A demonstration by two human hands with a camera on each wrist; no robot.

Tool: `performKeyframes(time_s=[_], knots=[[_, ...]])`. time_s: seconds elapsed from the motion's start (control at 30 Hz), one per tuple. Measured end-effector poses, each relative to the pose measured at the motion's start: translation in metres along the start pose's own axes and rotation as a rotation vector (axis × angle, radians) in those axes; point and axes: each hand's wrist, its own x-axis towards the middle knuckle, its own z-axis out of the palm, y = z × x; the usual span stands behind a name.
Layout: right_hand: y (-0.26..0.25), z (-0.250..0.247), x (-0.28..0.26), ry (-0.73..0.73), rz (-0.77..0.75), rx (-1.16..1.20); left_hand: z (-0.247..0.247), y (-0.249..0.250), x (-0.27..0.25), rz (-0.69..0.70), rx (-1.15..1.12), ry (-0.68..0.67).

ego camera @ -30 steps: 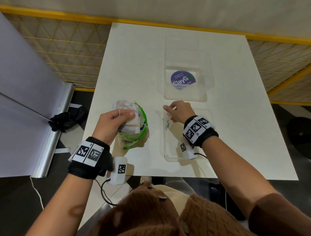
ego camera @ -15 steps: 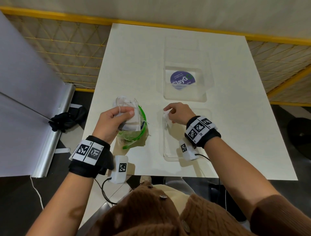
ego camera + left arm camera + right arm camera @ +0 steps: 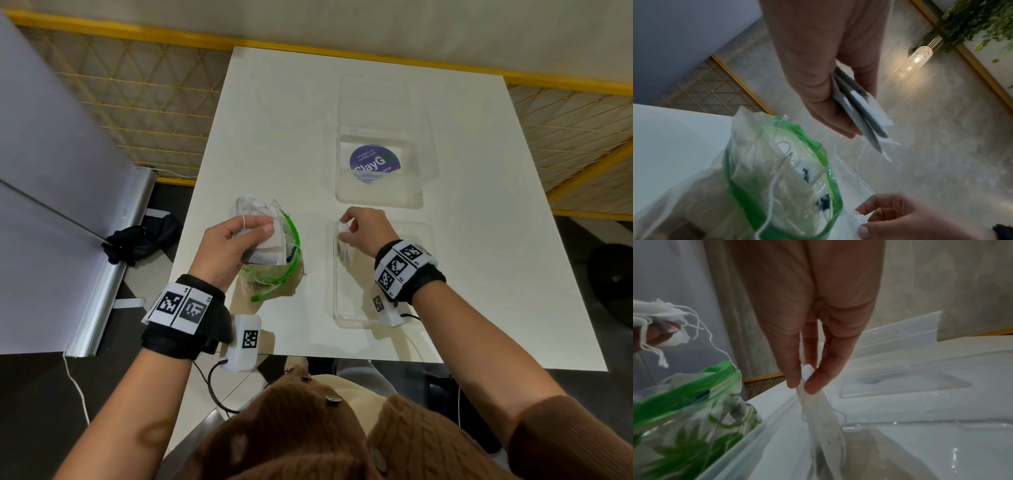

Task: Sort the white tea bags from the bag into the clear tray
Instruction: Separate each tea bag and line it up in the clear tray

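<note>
A clear plastic bag with a green zip rim [image 3: 277, 263] [image 3: 781, 178] [image 3: 686, 402] stands on the white table, more tea bags inside it. My left hand [image 3: 233, 243] [image 3: 828, 91] grips a small stack of white tea bags [image 3: 265, 240] [image 3: 861, 107] just above the bag's mouth, their strings dangling. My right hand [image 3: 364, 231] [image 3: 807, 369] pinches one white tea bag [image 3: 343, 236] [image 3: 824, 423] by its top; it hangs down into the far left corner of the clear tray [image 3: 346, 315] [image 3: 920, 443].
A clear lid [image 3: 411, 192] [image 3: 900, 382] with a purple round sticker [image 3: 375, 162] lies on the table just beyond the tray. The table's front edge runs close to my wrists. A grey panel [image 3: 51, 171] stands to the left of the table.
My right hand has shifted slightly toward me and lowered its tea bag into the tray's far left corner. The left hand has stayed over the bag with its stack.
</note>
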Motion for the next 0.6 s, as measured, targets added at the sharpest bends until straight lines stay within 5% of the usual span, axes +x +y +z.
performKeyframes(time_s=[0.6], knots=[[0.016, -0.010, -0.006, -0.028, 0.127, 0.245, 0.006, 0.004, -0.002, 0.076, 0.019, -0.079]])
